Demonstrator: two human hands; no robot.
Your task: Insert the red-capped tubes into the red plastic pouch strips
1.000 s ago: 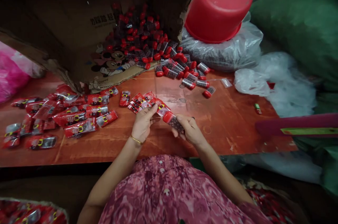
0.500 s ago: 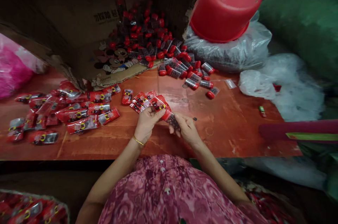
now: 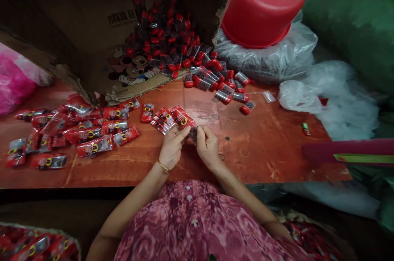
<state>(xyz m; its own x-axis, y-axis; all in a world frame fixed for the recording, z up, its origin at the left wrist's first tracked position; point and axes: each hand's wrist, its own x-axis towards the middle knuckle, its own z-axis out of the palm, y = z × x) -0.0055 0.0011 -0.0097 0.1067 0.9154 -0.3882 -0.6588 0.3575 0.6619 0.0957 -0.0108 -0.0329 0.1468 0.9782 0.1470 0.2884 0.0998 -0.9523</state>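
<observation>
My left hand is closed on a red printed plastic pouch, its thumb pressed on the lower end. Between my hands shows the dark end of a small clear canister filled with dark beads; it appears to be at least partly inside the pouch. My right hand pinches that end with thumb and fingers, close beside the left thumb. Just beyond my left hand, several flat red pouches lie fanned out. One filled pouch rests to their left.
Many red-capped canisters spill from an open cardboard box onto the red tabletop. Filled pouches are heaped at left. A red tub sits upside down on a plastic bag. A purple bar juts in at right.
My right hand has moved left and slightly up, closer to my left hand. The canister, largely visible before, is now mostly hidden between the pouch and my fingers.
</observation>
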